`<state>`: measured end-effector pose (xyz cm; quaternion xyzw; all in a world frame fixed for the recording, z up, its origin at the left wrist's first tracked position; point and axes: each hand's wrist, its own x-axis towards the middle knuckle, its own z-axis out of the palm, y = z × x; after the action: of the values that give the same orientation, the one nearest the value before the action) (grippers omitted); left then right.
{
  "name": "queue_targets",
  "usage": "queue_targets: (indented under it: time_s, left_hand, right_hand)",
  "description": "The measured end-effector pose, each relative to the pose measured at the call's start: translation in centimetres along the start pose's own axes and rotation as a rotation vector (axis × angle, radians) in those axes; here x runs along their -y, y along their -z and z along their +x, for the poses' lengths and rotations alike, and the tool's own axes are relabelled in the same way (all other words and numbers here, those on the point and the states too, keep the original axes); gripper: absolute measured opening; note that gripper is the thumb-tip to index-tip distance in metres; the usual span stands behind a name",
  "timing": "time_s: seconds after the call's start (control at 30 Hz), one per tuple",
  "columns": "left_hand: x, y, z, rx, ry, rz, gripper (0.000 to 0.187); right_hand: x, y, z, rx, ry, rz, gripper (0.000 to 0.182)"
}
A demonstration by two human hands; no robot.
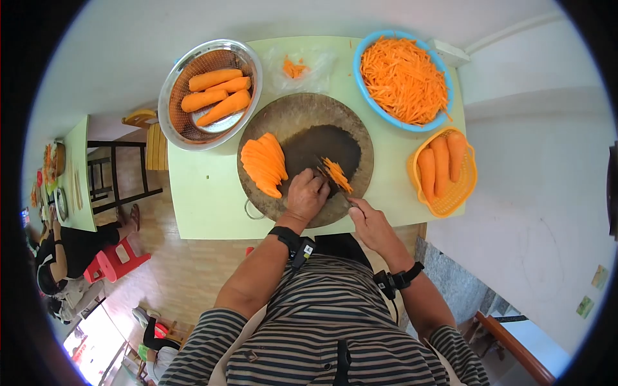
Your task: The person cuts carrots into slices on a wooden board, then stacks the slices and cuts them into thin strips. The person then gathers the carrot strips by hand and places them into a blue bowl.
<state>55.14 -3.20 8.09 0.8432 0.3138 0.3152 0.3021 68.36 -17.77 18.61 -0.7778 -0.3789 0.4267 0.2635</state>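
Observation:
On the round wooden cutting board [302, 109], my left hand [308, 195] is closed, fingers curled against the wood beside the blade. What lies under its fingertips is hidden. My right hand [374, 226] grips a kitchen knife [331, 183], seen nearly edge-on and pointing away from me. Thin carrot shreds [336, 174] lie along the blade's right side, some perhaps clinging to it. Left of my left hand, a fanned stack of carrot slices [262, 165] rests on the board. A dark wet patch [325, 145] marks the middle of the wood.
A metal colander [168, 132] with several peeled carrots stands back left. A clear plastic bag [315, 74] holds carrot scraps. Back right is a blue basin [362, 87] of shreds, with a yellow basket [458, 199] of carrots nearer me. Another person [61, 257] sits far left.

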Motion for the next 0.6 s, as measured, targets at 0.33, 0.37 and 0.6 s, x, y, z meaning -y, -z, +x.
queue_targets:
  time_s: [0.33, 0.37, 0.6]
  left_hand:
    - [-0.4, 0.0, 0.2, -0.007, 0.067, -0.007, 0.017]
    - [-0.4, 0.0, 0.3, -0.01, 0.063, -0.008, 0.017]
    - [-0.7, 1.6, 0.1, -0.01, 0.135, -0.194, 0.016]
  right_hand:
    - [0.4, 1.4, -1.1, 0.054, -0.258, 0.476, 0.044]
    - [0.5, 1.6, -1.2, 0.05, -0.254, 0.474, 0.044]
    - [-0.2, 0.9, -1.4, -0.07, -0.029, 0.258, 0.038]
